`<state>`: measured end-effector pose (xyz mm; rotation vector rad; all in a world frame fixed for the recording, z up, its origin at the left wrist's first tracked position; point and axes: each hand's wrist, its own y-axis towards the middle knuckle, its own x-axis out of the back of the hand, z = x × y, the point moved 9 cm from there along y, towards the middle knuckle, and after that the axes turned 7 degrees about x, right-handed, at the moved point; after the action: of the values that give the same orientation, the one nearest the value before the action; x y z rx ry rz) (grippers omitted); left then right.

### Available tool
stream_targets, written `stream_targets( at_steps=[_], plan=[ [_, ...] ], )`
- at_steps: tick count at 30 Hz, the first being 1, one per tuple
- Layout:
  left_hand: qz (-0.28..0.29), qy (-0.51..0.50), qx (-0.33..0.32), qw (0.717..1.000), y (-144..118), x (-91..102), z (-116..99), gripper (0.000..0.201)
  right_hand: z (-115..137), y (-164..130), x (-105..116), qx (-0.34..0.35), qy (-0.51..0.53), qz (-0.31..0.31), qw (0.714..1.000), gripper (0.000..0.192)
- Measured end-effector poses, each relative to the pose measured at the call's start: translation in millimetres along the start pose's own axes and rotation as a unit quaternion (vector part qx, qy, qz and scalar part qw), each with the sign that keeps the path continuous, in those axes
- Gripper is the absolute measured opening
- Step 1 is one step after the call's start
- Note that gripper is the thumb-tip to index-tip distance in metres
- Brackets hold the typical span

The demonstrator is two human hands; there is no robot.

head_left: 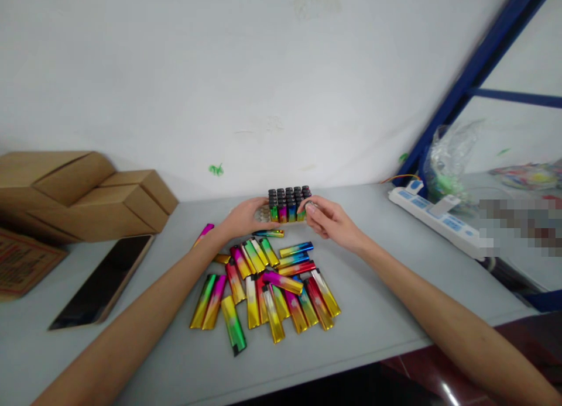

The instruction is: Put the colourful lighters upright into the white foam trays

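Note:
A pale tray with round holes (263,213) stands near the wall, and several lighters (288,210) with black tops stand upright in rows in it. My left hand (243,217) is at the tray's left end, its thumb along the front and its fingers behind, gripping it. At the right end, my right hand (329,220) has its fingers curled and pinched beside the lighters; what lies between its fingertips is too small to make out. In front of the tray, a loose pile of shiny multicoloured lighters (283,282) lies on the grey table (373,300).
Cardboard boxes (118,204) stand at the left, with a dark phone-like slab (103,280) lying in front of them. To the right are a white power strip (439,219), a clear plastic bag (452,160) and a blue metal frame (465,72). A white wall (272,90) rises behind.

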<state>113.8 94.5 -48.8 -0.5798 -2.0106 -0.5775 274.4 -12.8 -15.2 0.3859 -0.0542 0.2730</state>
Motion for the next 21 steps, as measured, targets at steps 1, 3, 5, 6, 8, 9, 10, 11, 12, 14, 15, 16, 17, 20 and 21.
stream_targets(
  at_steps=[1, 3, 5, 6, 8, 9, 10, 11, 12, 14, 15, 16, 17, 20, 21],
  plan=[
    [0.0, 0.002, 0.0, 1.0, 0, 0.1, 0, 0.078, 0, 0, 2, 0.007, -0.022, -0.009, 1.0, 0.04],
    [0.0, 0.001, -0.001, 1.0, 0, 0.2, -1, 0.078, 1, 0, 7, 0.024, -0.086, -0.039, 0.995, 0.043],
    [0.0, 0.0, -0.002, 1.0, 0, 0.2, -1, 0.078, 3, -2, 15, 0.036, -0.165, -0.078, 0.983, 0.048],
    [0.001, -0.002, -0.003, 1.0, 0, 0.1, -1, 0.079, 5, -3, 19, 0.042, -0.2, -0.098, 0.974, 0.05],
    [-0.001, -0.003, -0.004, 1.0, 0, 0.1, 0, 0.079, 8, -6, 24, 0.056, -0.247, -0.13, 0.959, 0.053],
    [-0.001, -0.004, -0.004, 1.0, 0, -0.1, 0, 0.078, 9, -6, 25, 0.062, -0.26, -0.139, 0.954, 0.053],
    [-0.001, -0.004, -0.006, 1.0, 0, -0.3, 1, 0.078, 10, -7, 26, 0.065, -0.268, -0.144, 0.951, 0.052],
    [-0.001, -0.005, -0.008, 1.0, 0, -0.4, 1, 0.078, 9, -7, 27, 0.066, -0.272, -0.144, 0.949, 0.051],
    [-0.001, -0.005, -0.009, 1.0, 0, -0.6, 1, 0.078, 9, -7, 27, 0.066, -0.275, -0.142, 0.949, 0.049],
    [-0.001, -0.005, -0.008, 1.0, 0, -0.9, 1, 0.08, 8, -6, 26, 0.063, -0.279, -0.134, 0.949, 0.045],
    [-0.001, -0.005, -0.006, 1.0, 0, -1.0, 2, 0.08, 8, -6, 25, 0.062, -0.28, -0.13, 0.949, 0.043],
    [0.0, -0.005, -0.005, 1.0, 0, -1.1, 2, 0.081, 8, -5, 25, 0.06, -0.281, -0.127, 0.949, 0.041],
    [-0.001, -0.005, -0.004, 1.0, 0, -0.9, 2, 0.081, 9, -5, 24, 0.059, -0.281, -0.124, 0.95, 0.04],
    [-0.002, -0.008, -0.006, 1.0, 0, -0.3, 1, 0.081, 9, -5, 22, 0.059, -0.277, -0.117, 0.952, 0.038],
    [-0.002, -0.009, -0.006, 1.0, 0, -0.1, 0, 0.08, 9, -5, 21, 0.059, -0.276, -0.115, 0.952, 0.038]
  ],
)
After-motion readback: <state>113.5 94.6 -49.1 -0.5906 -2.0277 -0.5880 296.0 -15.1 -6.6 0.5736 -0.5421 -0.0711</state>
